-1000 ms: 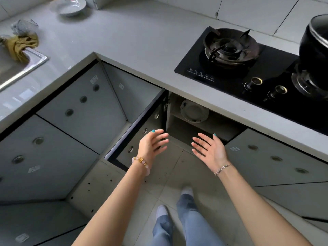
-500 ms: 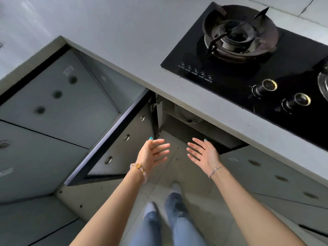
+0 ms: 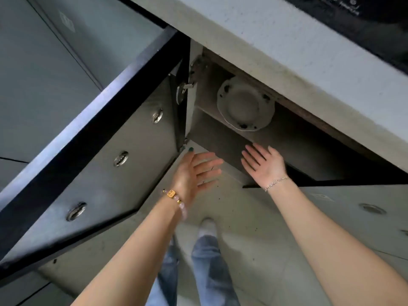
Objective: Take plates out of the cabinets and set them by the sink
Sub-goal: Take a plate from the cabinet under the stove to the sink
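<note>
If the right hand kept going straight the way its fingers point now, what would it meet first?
Probably the front edge of the cabinet shelf, just below the white plate. The open, empty right hand points up-left toward it, with nothing visible between. Depth is unclear, so it might reach the plate first.

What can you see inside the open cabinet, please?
One white plate with a dark-patterned rim sits on the upper shelf. The space beneath the shelf is dark, and the counter hides the cabinet's back.
</note>
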A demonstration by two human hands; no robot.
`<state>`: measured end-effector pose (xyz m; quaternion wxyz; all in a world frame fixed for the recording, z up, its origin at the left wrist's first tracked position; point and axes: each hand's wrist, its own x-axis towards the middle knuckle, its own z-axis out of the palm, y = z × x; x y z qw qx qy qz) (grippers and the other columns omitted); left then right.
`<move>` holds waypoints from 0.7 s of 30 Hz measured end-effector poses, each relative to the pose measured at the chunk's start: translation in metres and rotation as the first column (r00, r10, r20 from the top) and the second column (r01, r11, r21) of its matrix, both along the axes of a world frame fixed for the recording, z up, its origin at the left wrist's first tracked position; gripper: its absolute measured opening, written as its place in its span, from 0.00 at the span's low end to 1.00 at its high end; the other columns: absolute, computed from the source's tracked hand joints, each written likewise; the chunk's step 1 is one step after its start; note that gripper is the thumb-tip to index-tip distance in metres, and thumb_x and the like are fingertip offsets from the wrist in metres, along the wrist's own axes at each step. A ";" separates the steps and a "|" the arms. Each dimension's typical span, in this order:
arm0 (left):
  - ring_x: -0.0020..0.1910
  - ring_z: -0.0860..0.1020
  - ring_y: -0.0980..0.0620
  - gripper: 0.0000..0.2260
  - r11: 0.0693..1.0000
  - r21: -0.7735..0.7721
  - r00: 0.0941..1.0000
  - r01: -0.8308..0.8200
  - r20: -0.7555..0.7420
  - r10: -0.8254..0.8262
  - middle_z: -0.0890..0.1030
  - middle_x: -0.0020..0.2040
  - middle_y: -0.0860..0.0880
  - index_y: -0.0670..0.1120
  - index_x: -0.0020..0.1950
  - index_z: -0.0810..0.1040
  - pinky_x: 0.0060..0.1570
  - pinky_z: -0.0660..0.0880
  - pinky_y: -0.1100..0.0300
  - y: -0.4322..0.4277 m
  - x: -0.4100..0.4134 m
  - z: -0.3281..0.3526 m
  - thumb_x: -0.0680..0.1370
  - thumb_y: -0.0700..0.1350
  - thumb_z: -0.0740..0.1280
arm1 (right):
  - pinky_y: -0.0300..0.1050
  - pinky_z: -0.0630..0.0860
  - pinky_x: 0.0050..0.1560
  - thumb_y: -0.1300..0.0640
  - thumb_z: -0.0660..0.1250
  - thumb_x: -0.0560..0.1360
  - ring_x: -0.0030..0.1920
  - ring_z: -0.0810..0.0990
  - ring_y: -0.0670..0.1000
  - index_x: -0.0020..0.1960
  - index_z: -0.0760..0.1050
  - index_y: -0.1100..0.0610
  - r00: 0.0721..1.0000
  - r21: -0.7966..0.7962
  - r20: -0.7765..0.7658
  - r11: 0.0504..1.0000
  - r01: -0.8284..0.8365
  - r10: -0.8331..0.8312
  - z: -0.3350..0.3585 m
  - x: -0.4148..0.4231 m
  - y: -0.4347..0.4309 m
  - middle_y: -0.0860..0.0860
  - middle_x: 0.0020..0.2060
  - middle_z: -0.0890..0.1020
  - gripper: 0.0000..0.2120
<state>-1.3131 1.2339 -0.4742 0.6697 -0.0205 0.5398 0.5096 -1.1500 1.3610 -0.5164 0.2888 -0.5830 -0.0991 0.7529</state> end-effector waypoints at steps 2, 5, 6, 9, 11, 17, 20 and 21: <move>0.51 0.80 0.48 0.23 1.000 0.024 0.999 -0.012 0.032 0.011 0.84 0.49 0.49 0.47 0.53 0.78 0.55 0.73 0.52 -0.002 0.000 -0.018 0.81 0.56 0.47 | 0.51 0.73 0.57 0.48 0.49 0.82 0.57 0.77 0.56 0.57 0.74 0.59 0.998 -0.010 -0.011 0.998 0.054 -0.054 -0.017 -0.011 0.007 0.56 0.56 0.79 0.20; 0.53 0.80 0.46 0.22 0.999 0.037 0.995 -0.025 0.100 0.021 0.84 0.49 0.48 0.46 0.53 0.79 0.57 0.73 0.50 -0.008 0.001 -0.041 0.81 0.55 0.48 | 0.52 0.71 0.59 0.48 0.49 0.82 0.60 0.75 0.58 0.62 0.72 0.60 0.994 -0.016 -0.029 0.994 0.109 -0.109 -0.041 -0.023 0.021 0.58 0.60 0.77 0.21; 0.53 0.80 0.46 0.22 0.999 0.038 0.993 -0.029 0.118 0.024 0.85 0.48 0.48 0.46 0.53 0.79 0.55 0.74 0.50 -0.010 0.001 -0.048 0.81 0.55 0.48 | 0.51 0.71 0.59 0.48 0.49 0.82 0.61 0.75 0.58 0.63 0.71 0.60 0.991 -0.016 -0.037 0.992 0.127 -0.128 -0.047 -0.026 0.026 0.58 0.61 0.76 0.21; 0.52 0.81 0.46 0.22 0.999 0.031 0.992 -0.024 0.123 0.020 0.85 0.49 0.47 0.45 0.54 0.78 0.51 0.75 0.50 -0.014 0.000 -0.063 0.81 0.55 0.49 | 0.51 0.71 0.60 0.48 0.51 0.81 0.66 0.73 0.57 0.62 0.71 0.61 0.982 -0.013 -0.067 0.984 0.176 -0.177 -0.059 -0.036 0.041 0.58 0.66 0.73 0.20; 0.52 0.81 0.47 0.22 1.000 0.026 0.994 -0.013 0.107 0.010 0.84 0.51 0.47 0.46 0.55 0.79 0.52 0.76 0.50 -0.016 -0.002 -0.069 0.81 0.55 0.49 | 0.50 0.70 0.59 0.49 0.52 0.81 0.68 0.71 0.57 0.69 0.66 0.62 0.974 -0.011 -0.105 0.980 0.199 -0.199 -0.063 -0.043 0.049 0.58 0.68 0.71 0.23; 0.52 0.82 0.47 0.22 1.000 0.031 0.997 0.001 0.081 -0.004 0.84 0.53 0.47 0.46 0.55 0.79 0.53 0.75 0.50 -0.022 -0.010 -0.078 0.81 0.55 0.49 | 0.46 0.76 0.53 0.57 0.60 0.79 0.57 0.77 0.54 0.48 0.73 0.63 0.962 0.048 -0.089 0.964 0.261 -0.257 -0.080 -0.063 0.062 0.56 0.50 0.78 0.08; 0.51 0.82 0.48 0.22 0.999 0.031 0.998 0.008 0.063 -0.010 0.84 0.53 0.47 0.47 0.56 0.78 0.52 0.75 0.51 -0.025 -0.014 -0.078 0.81 0.55 0.49 | 0.44 0.73 0.62 0.64 0.60 0.79 0.46 0.79 0.52 0.44 0.73 0.64 0.965 0.098 -0.046 0.960 0.261 -0.257 -0.084 -0.068 0.066 0.56 0.39 0.82 0.07; 0.51 0.82 0.48 0.22 0.999 0.030 0.998 0.011 0.060 -0.013 0.84 0.54 0.47 0.47 0.57 0.78 0.52 0.75 0.51 -0.026 -0.014 -0.078 0.81 0.55 0.49 | 0.44 0.72 0.63 0.66 0.60 0.78 0.42 0.79 0.52 0.43 0.73 0.65 0.964 0.110 -0.031 0.958 0.265 -0.263 -0.084 -0.068 0.067 0.56 0.34 0.82 0.06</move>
